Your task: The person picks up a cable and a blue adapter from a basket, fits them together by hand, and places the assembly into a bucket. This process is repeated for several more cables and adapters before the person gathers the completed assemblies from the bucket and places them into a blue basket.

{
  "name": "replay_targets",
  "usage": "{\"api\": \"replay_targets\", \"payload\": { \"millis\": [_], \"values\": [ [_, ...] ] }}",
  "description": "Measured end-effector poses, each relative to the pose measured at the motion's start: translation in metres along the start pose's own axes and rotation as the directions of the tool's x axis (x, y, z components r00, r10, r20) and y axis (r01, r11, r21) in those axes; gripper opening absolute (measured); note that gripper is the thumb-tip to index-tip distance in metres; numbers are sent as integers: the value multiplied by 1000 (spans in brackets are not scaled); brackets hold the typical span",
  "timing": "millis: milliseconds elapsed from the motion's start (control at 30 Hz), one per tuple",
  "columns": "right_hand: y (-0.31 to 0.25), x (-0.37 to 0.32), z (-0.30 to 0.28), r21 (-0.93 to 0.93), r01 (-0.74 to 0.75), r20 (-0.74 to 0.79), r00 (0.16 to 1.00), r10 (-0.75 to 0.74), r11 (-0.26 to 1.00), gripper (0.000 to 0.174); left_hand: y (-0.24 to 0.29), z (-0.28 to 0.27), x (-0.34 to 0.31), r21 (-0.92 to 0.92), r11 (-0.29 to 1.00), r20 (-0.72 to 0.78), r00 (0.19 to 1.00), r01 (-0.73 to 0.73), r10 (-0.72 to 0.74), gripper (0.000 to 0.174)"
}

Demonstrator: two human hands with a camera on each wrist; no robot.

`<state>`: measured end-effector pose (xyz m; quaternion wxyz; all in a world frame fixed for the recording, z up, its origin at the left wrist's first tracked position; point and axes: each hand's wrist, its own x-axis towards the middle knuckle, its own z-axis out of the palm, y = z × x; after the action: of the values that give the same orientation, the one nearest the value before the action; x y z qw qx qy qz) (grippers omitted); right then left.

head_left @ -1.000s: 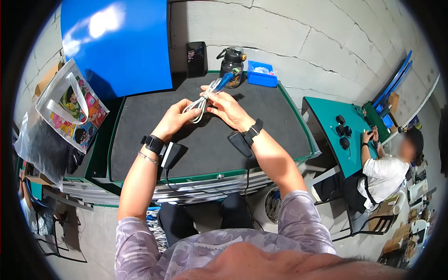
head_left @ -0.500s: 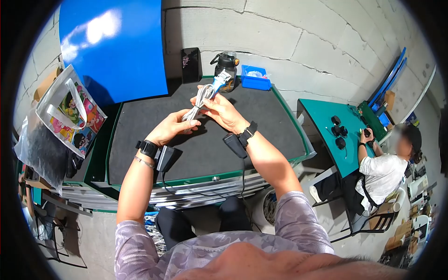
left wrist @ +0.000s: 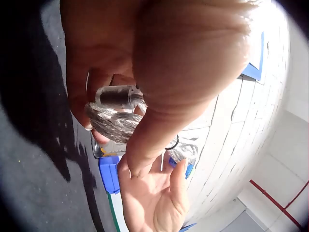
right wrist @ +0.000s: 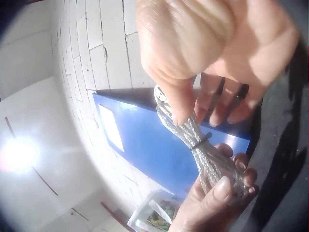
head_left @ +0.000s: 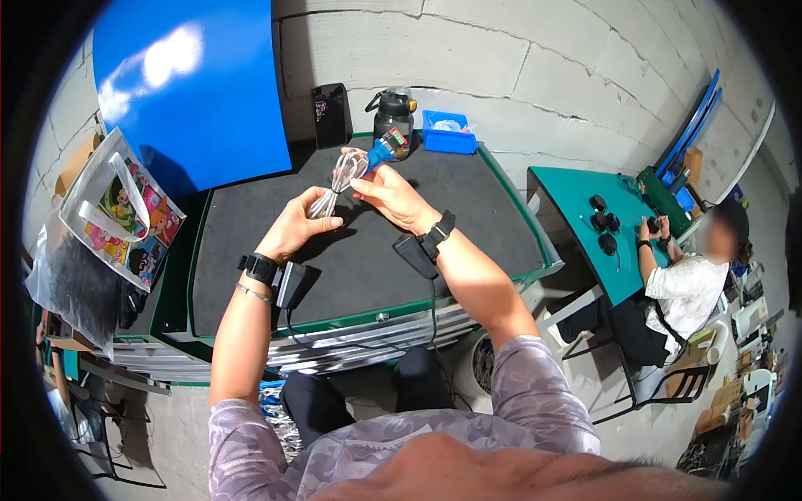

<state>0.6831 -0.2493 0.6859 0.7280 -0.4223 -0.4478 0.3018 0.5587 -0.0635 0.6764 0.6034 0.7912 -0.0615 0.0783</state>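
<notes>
A bundled clear-grey cable (head_left: 345,173), bound by a dark tie (right wrist: 201,141), is held up over the dark mat between both hands. The left hand (head_left: 294,225) pinches its lower end between thumb and fingers; a grey cylinder (left wrist: 116,96) on the cable lies by those fingers in the left wrist view. My right hand (head_left: 396,199) grips the upper end with the thumb pressed on the strands. From that end a blue connector piece (head_left: 381,154) sticks out in front of the bottle.
A dark bottle (head_left: 393,114), a blue bin (head_left: 449,134) and a phone (head_left: 331,117) stand along the mat's back edge. On the left are a blue panel (head_left: 192,92) and a printed bag (head_left: 134,204). A person (head_left: 689,288) sits at a green table (head_left: 585,200) on the right.
The bundle and both hands have shifted left in the head view, along with the background. The blue connector end has turned, and the bundle stands more upright between the hands.
</notes>
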Motion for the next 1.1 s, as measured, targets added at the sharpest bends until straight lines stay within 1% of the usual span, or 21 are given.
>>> {"api": "replay_targets", "payload": {
  "millis": [67,200,233,300,333,400,433,500,633,700,833,900,1100],
  "values": [
    [4,1,-5,-38,-29,-35,999,28,999,51,2,2,0,2,1000,-11,1000,-2,2,41],
    [5,0,-7,-27,-65,-39,997,64,998,47,7,4,-2,3,1000,-22,1000,17,-17,43],
    [6,0,-8,-31,-59,-56,997,57,998,42,6,4,-2,3,1000,-25,1000,19,-19,43],
    [8,1,-8,-40,-46,-91,995,42,998,32,4,4,-2,-84,996,30,999,31,-28,46],
    [7,0,-6,-35,-49,-124,991,44,998,28,4,4,-2,-84,996,29,999,31,-28,46],
    [10,1,-9,-48,-48,-150,988,40,998,28,4,5,-3,-32,999,38,999,8,-6,50],
    [12,2,-11,-60,-48,-178,983,36,997,27,5,4,-3,-32,999,38,999,8,-7,50],
    [13,2,-13,-52,-54,-181,983,44,997,27,5,4,-2,3,1000,35,999,21,-21,53],
    [10,1,-9,-25,-59,-166,985,54,998,25,3,3,-2,-41,999,74,997,34,-31,60],
    [8,0,-6,-17,-63,-166,984,60,998,24,3,2,-2,-35,997,141,988,63,-57,58],
    [6,-1,-6,17,-74,-155,985,76,997,25,2,2,-2,-86,995,184,982,44,-28,53],
    [7,-1,-6,18,-70,-145,987,72,997,25,2,2,-3,-157,985,254,967,71,-29,43],
    [6,-1,-6,15,-56,-115,992,57,998,26,8,3,-6,-223,971,305,952,82,-11,37]
  ]
}}
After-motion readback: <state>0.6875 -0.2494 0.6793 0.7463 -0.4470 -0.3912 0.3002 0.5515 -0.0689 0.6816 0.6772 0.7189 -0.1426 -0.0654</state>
